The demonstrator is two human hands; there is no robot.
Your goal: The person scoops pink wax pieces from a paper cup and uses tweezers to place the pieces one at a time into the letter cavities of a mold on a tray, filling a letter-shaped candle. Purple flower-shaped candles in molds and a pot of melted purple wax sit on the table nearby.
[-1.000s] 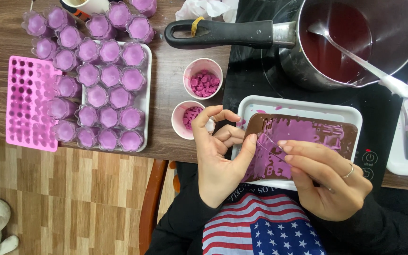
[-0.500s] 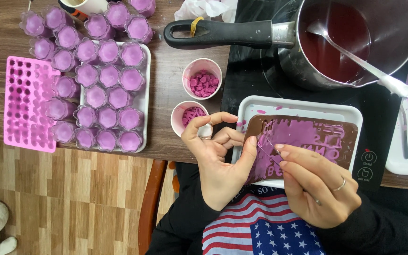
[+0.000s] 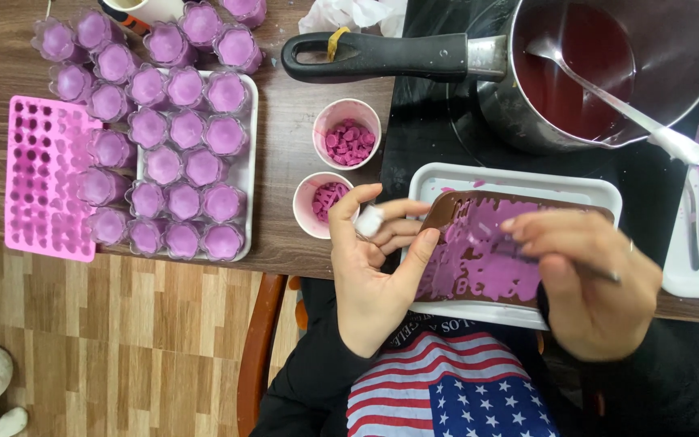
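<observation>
left hand (image 3: 374,275) grips the near-left edge of the brown letter mould (image 3: 487,259), thumb pressed on its rim; a small white bit sits between the fingertips. right hand (image 3: 588,283), blurred, is closed on a thin tool over the mould, which sits in a white tray (image 3: 519,182). mould still mostly covered in purple. two cups (image 3: 348,133) hold popped-out pieces, so roughly partway through.

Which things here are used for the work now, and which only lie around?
In use: left hand, right hand, brown mould coated purple, thin tool, white tray.
Lying about: saucepan, spoon, two paper cups, pink mould, filled purple cups.
</observation>
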